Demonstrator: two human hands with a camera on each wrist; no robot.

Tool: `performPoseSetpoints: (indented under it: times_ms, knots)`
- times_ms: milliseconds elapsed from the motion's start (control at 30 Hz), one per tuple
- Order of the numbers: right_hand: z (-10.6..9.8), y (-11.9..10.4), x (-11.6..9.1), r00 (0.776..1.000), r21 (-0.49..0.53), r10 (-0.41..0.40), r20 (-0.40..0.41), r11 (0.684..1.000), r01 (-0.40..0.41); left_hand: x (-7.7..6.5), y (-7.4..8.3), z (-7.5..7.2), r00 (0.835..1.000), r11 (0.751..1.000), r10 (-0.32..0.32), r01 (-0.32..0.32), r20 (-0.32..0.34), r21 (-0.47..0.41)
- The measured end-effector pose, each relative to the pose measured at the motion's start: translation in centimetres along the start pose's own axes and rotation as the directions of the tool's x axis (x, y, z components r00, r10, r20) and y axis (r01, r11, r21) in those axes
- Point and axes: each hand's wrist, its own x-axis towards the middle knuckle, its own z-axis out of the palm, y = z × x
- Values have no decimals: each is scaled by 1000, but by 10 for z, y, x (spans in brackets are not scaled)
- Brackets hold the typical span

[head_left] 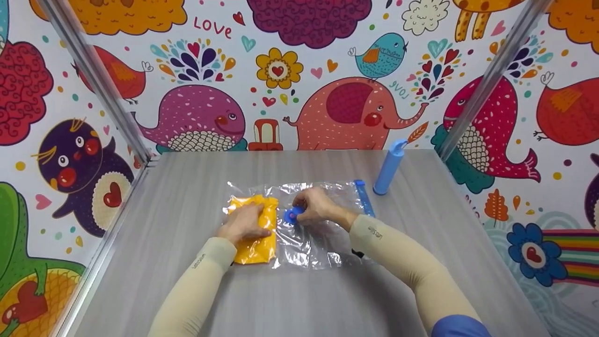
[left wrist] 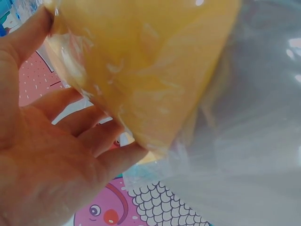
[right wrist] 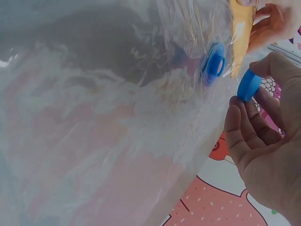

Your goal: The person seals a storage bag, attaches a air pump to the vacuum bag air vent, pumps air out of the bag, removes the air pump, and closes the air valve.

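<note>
A clear plastic vacuum storage bag (head_left: 318, 250) lies flat, with a folded yellow item (head_left: 256, 252) inside its left end. My left hand (head_left: 242, 223) rests on that yellow bundle, its fingers spread over the film. The left wrist view shows the fingertips touching the bag's edge beside the yellow item (left wrist: 146, 84). Over the middle of the bag, my right hand (head_left: 319, 205) pinches a round blue valve cap (right wrist: 249, 85) between thumb and fingers. The blue valve (right wrist: 214, 66) sits in the film just beside the cap, uncovered.
A light blue hand pump (head_left: 389, 171) stands on the grey table (head_left: 187, 187), behind and right of the bag. Along the bag's right end runs a blue zip strip (head_left: 366, 200) with a slider. Cartoon-printed walls (head_left: 281, 107) and metal posts (head_left: 100, 89) border the table.
</note>
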Motion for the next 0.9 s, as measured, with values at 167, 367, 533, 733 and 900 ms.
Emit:
performPoseSetpoints:
  times_ms: [167, 367, 533, 733, 900]
  knots:
    - [4, 1, 4, 997, -78, -74, 2, 994, 74, 2, -2, 0, 999, 999, 28, -28, -22, 38]
    - [8, 0, 7, 996, -112, -89, 30, 989, 92, 1, 0, -1, 1000, 1000, -12, 12, -8, 2]
    - [12, -1, 8, 995, -147, -83, 50, 985, 90, -1, 1, -1, 999, 999, -31, 32, 5, -17]
    - [17, -1, 9, 996, -179, -67, 62, 981, 77, 0, 0, 0, 1000, 1000, -15, 16, 2, -25]
    - [20, -1, 10, 995, -192, -66, 69, 978, 78, 1, -1, -1, 1000, 999, -26, 26, 4, -37]
